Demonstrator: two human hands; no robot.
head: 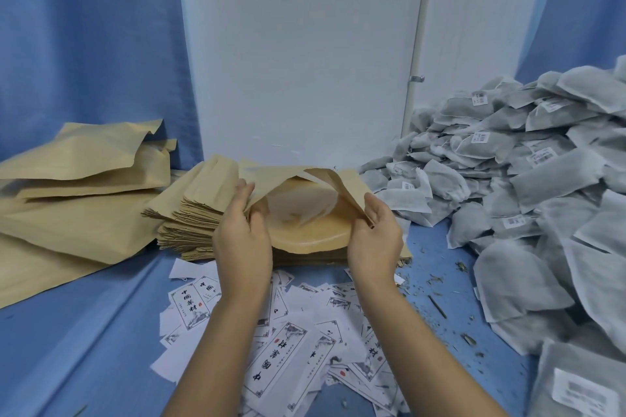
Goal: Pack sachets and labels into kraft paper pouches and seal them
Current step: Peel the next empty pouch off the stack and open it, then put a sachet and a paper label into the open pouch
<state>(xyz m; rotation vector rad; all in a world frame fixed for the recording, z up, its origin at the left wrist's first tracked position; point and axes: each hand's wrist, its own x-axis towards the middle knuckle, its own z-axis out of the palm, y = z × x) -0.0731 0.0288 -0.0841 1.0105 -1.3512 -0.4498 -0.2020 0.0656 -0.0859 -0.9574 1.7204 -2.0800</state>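
Observation:
A kraft paper pouch lies on top of a stack of flat pouches, its mouth spread wide so the pale inner lining shows. My left hand grips the pouch's left edge. The right edge of the mouth is pinched by my right hand, which lifts the upper flap. White printed labels lie scattered on the blue table under my forearms. A large heap of grey mesh sachets fills the right side.
Bigger kraft bags lie piled at the left. A white panel stands behind the stack, with blue curtain on both sides. Dry herb crumbs speckle the blue tabletop beside the sachets.

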